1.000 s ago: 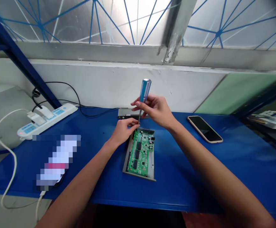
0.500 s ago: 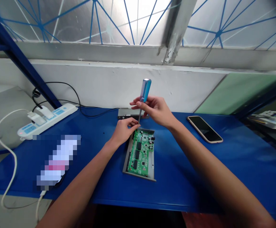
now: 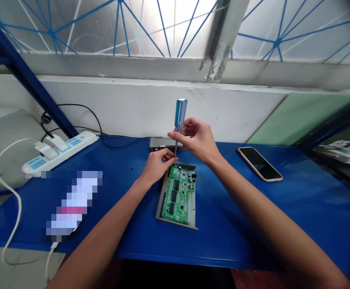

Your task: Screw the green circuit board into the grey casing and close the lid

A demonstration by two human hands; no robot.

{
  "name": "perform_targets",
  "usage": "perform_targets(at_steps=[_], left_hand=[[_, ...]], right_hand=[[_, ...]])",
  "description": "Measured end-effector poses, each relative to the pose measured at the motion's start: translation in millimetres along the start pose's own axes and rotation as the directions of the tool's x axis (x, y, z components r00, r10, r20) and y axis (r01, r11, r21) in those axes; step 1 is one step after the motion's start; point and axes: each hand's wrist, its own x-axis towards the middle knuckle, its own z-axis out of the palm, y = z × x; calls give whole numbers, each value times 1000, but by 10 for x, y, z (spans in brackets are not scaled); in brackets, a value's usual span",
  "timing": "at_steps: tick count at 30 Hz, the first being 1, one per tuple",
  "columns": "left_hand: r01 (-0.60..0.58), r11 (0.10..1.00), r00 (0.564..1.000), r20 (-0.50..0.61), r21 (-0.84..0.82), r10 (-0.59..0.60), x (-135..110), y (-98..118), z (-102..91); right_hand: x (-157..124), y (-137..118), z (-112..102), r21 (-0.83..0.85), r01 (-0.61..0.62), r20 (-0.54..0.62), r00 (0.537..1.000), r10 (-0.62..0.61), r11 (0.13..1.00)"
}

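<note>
A screwdriver with a clear blue handle stands nearly upright, its shaft pointing down at the far left corner of a green circuit board. The board sits in a grey metal tray on the blue table. My right hand is closed on the lower part of the handle, thumb in front. The fingers of my left hand are pinched together beside the shaft's lower end, at the board's corner. They hide the screwdriver's tip, and what they pinch cannot be made out.
Behind the board lies a second metal piece. A phone lies to the right; a blurred-out phone on a white cable is at left. A power strip with plugs and black cable stands at the back left, near a blue post.
The screwdriver's handle has tipped a little to the left and turned. My right fingers have shifted round it and curled in. My left hand and the board have stayed put.
</note>
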Motion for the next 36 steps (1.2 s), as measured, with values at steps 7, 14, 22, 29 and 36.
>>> perform_targets(at_steps=[7, 14, 22, 29, 36], left_hand=[[4, 1000, 1000, -12, -2, -4, -3, -22, 17], [-22, 1000, 1000, 3, -9, 22, -5, -15, 14], [-44, 991, 998, 43, -124, 50, -6, -18, -7], [-46, 997, 999, -24, -64, 44, -2, 8, 19], [-25, 997, 998, -60, -74, 20, 15, -14, 23]], right_hand=[[-8, 10, -10, 51, -19, 134, 991, 12, 999], [-20, 29, 41, 37, -21, 33, 999, 20, 999], [-31, -1, -30, 75, -28, 181, 983, 14, 997], [-152, 136, -20, -137, 32, 33, 999, -28, 990], [-206, 167, 20, -227, 13, 23, 1000, -8, 974]])
